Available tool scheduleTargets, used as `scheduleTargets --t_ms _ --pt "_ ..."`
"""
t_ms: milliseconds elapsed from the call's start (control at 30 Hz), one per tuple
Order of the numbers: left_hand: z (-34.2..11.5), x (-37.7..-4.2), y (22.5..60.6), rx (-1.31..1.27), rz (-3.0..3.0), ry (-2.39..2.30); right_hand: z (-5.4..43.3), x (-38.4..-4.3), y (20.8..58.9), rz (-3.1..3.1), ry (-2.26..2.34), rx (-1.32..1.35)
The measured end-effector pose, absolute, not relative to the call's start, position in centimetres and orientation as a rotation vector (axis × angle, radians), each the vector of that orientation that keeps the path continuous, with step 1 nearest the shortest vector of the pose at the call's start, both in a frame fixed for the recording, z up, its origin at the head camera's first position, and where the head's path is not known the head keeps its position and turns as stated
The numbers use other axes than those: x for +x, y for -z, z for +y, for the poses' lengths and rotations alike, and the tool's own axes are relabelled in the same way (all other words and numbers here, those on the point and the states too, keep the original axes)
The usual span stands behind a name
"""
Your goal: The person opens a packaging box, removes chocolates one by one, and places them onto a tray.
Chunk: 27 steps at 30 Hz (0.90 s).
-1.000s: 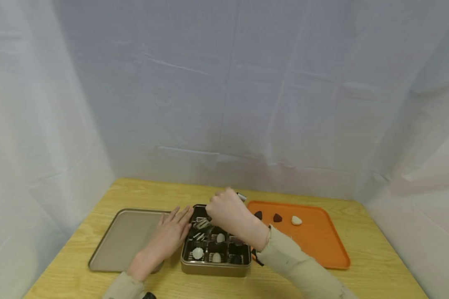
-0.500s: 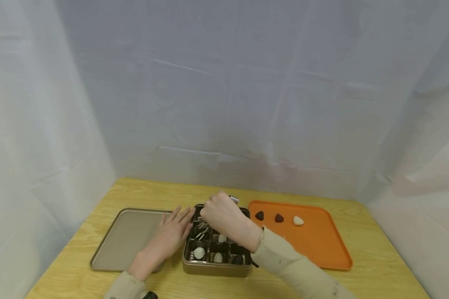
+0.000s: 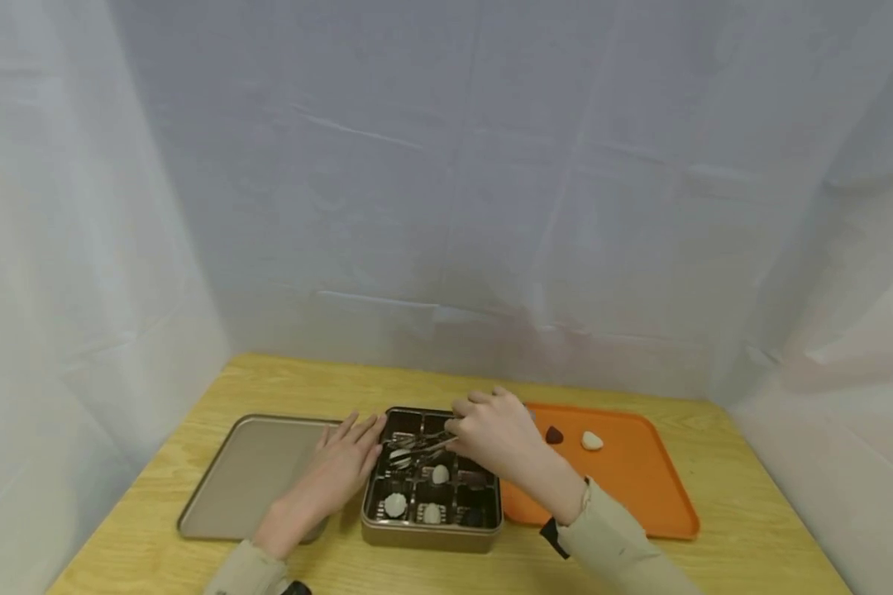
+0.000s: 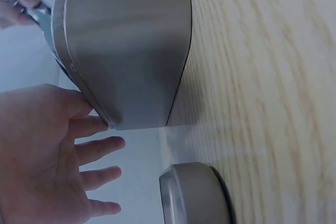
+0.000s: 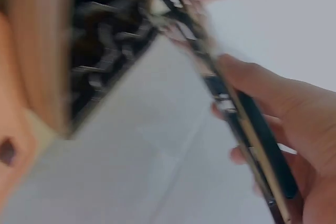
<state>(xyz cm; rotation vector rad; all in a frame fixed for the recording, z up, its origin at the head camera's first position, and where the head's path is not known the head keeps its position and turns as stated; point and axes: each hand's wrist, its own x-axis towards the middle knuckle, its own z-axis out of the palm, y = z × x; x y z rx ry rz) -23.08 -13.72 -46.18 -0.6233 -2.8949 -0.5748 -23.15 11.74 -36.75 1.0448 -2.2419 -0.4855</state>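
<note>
A brown metal tin [image 3: 430, 539] with a divided dark insert stands mid-table. My right hand [image 3: 500, 434] grips a pair of tongs [image 5: 231, 108], whose tips reach over the tin's left compartments. Close to those tips shows a pale piece [image 5: 157, 4]; I cannot tell whether they pinch it. Other pale chocolates sit in the insert: a round ridged one [image 3: 395, 505] at front left, a smooth one [image 3: 432, 513] at front middle and another [image 3: 440, 474] behind it. My left hand [image 3: 340, 465], fingers outstretched, touches the tin's left edge.
To the right lies an orange tray [image 3: 625, 479] carrying a dark brown piece [image 3: 554, 435] and a cream piece [image 3: 591, 440]. A flat grey-brown tray [image 3: 260, 471] is left of the tin, partly under my left forearm. White sheeting [image 3: 446, 207] hangs behind the table.
My right hand has shifted right from over the tin, baring the tongs and middle compartments. It now covers one dark piece on the orange tray. My left hand stays put.
</note>
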Motion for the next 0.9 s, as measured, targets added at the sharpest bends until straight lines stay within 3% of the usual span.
scheduleTargets --t_ms 367,600,900 --pt "-14.1 -22.9 46.1 -0.615 -2.883 0.600 15.4 -22.3 41.8 -2.022 0.162 0.977" --pt "-14.1 -23.0 46.1 -0.610 -2.883 0.626 17.8 -20.9 41.5 -2.047 0.058 0.854" --pt "-14.3 -23.1 46.2 -0.620 -2.862 0.624 25.0 -19.7 41.2 -2.044 -0.012 0.614"
